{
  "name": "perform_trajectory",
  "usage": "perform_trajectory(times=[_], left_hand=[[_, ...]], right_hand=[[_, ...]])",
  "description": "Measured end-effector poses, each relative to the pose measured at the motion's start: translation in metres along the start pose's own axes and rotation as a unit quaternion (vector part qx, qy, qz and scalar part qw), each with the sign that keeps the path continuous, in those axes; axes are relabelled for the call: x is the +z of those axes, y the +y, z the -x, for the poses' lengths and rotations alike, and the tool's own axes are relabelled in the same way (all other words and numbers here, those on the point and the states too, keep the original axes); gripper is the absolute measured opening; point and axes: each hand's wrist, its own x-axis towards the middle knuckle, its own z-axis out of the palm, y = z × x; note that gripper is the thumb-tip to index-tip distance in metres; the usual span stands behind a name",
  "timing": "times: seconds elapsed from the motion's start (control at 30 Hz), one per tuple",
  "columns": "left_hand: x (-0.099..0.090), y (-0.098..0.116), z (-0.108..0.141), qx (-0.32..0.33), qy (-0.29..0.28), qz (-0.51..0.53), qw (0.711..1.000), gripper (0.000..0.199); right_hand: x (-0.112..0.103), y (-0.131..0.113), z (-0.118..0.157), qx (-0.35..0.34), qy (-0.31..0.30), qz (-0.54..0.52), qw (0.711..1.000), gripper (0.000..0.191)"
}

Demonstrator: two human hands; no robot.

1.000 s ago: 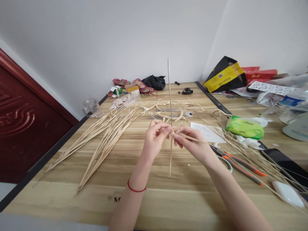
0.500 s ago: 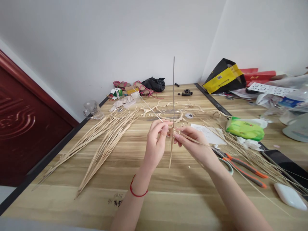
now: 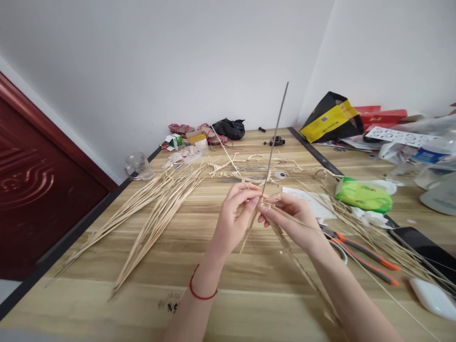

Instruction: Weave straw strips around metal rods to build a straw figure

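Over the middle of the table, my left hand (image 3: 233, 221) pinches a small woven straw piece (image 3: 264, 203) with thumb and fingers. My right hand (image 3: 294, 218) grips the same piece from the right, fingers closed. From the work a thin grey wire (image 3: 275, 137) rises, leaning right. A second, paler wire (image 3: 230, 158) slants up to the left above my left hand. Loose straw strands (image 3: 299, 266) hang down below, one long strand running under my right forearm. The fingers partly hide the woven part.
Two straw bundles (image 3: 156, 228) lie at left, near a glass mug (image 3: 138, 165). Orange-handled pliers (image 3: 370, 254), more straw (image 3: 377, 237), a green tissue pack (image 3: 363, 194), a phone (image 3: 420, 247) and a white oval object (image 3: 432, 297) lie at right. Twisted straw pieces (image 3: 228, 166) lie behind my hands.
The grey wire has tilted from upright to leaning right. The hanging strands have swung apart, and a long strand now shows below my right hand. Both hands keep their hold.
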Motion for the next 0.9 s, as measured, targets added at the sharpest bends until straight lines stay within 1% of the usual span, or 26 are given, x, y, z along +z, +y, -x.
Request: perform_trajectory(times=[0.17,0.27,0.33,0.4,0.5,0.6,0.63,0.67,0.77,0.83,0.9], left_hand=[[0.000,-0.001,0.000,-0.024,-0.004,0.044,0.999,0.015],[-0.003,0.002,0.001,-0.030,0.001,0.009,1.000,0.018],[-0.005,0.004,0.001,-0.031,0.004,-0.029,0.999,0.022],[-0.007,0.006,0.002,-0.041,0.007,-0.046,0.998,0.026],[-0.009,0.007,0.002,-0.082,0.026,-0.004,0.996,0.026],[-0.011,0.007,0.002,-0.134,0.060,0.051,0.988,0.024],[-0.012,0.007,0.002,-0.152,0.063,0.060,0.985,0.022],[-0.013,0.007,0.002,-0.171,0.057,0.069,0.981,0.020],[-0.016,0.007,0.000,-0.219,0.016,0.093,0.971,0.013],[-0.017,0.007,0.000,-0.230,0.006,0.103,0.968,0.010],[-0.016,0.009,-0.001,-0.228,0.011,0.105,0.968,0.009]], right_hand=[[0.003,0.000,-0.001,0.006,-0.013,-0.001,1.000,0.022],[0.004,0.000,-0.001,0.003,-0.013,0.005,1.000,0.021],[0.004,-0.001,-0.002,-0.006,-0.008,0.011,1.000,0.020],[0.004,0.000,-0.003,-0.017,-0.007,0.015,1.000,0.021],[0.002,0.003,-0.003,-0.022,-0.008,0.023,0.999,0.018],[0.000,0.007,-0.003,-0.029,-0.003,0.025,0.999,0.013],[0.000,0.008,-0.002,-0.033,-0.002,0.023,0.999,0.012],[0.000,0.008,-0.002,-0.036,-0.002,0.022,0.999,0.011],[0.000,0.008,-0.001,-0.038,-0.002,0.029,0.999,0.011],[0.000,0.006,-0.001,-0.041,0.001,0.046,0.998,0.011],[0.001,0.005,0.000,-0.046,0.004,0.063,0.997,0.012]])
